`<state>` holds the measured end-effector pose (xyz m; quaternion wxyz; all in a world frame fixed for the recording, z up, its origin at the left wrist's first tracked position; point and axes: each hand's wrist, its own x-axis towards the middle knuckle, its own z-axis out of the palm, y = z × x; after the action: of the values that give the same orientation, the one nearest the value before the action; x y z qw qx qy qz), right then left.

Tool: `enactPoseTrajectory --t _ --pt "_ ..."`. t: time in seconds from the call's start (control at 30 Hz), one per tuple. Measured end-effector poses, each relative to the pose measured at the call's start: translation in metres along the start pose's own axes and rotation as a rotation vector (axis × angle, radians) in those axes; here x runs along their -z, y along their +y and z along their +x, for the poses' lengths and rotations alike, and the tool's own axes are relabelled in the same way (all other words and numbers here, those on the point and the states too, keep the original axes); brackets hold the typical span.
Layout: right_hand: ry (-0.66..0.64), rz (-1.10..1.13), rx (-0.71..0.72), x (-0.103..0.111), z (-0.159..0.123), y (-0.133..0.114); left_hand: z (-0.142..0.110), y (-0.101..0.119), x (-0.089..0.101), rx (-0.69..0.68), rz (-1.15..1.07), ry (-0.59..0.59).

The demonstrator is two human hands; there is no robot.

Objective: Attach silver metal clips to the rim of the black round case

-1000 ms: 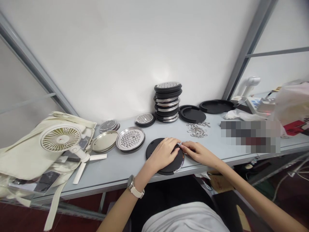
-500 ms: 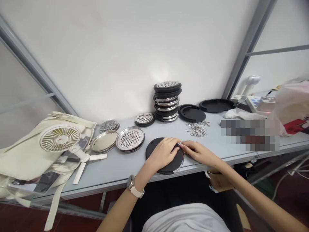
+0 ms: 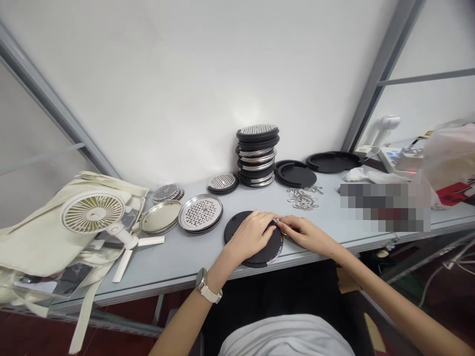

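Left hand (image 3: 250, 235) is apparently steadying a metal-edged black disc (image 3: 269, 249) on the grey bench (image 3: 178, 257).
Its loosely curved fingers are spanning the top; right hand (image 3: 306, 235) is bunching fingertips at the rim, either hand's hold unclear.

Left hand (image 3: 250, 233) laid over a black disc (image 3: 265, 253) | right hand (image 3: 304, 235) at the disc's far right edge, close beside the left | behind: tall stack of discs (image 3: 257, 160), loose metal clips (image 3: 302, 200) | leftward: perforated metal plate (image 3: 201, 213), plain metal plates (image 3: 162, 216), white fan (image 3: 94, 213) by a cream bag (image 3: 40, 242) | grey table (image 3: 185, 259) beneath.
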<state>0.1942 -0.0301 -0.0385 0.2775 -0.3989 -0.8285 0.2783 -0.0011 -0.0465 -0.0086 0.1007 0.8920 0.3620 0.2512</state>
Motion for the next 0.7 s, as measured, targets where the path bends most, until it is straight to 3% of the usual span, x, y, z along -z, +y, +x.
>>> enactPoseTrajectory --t 0.7 --pt "-0.014 -0.031 0.007 0.0007 -0.0013 0.0022 -0.0032 -0.0038 -0.0038 0.054 0.0 0.019"
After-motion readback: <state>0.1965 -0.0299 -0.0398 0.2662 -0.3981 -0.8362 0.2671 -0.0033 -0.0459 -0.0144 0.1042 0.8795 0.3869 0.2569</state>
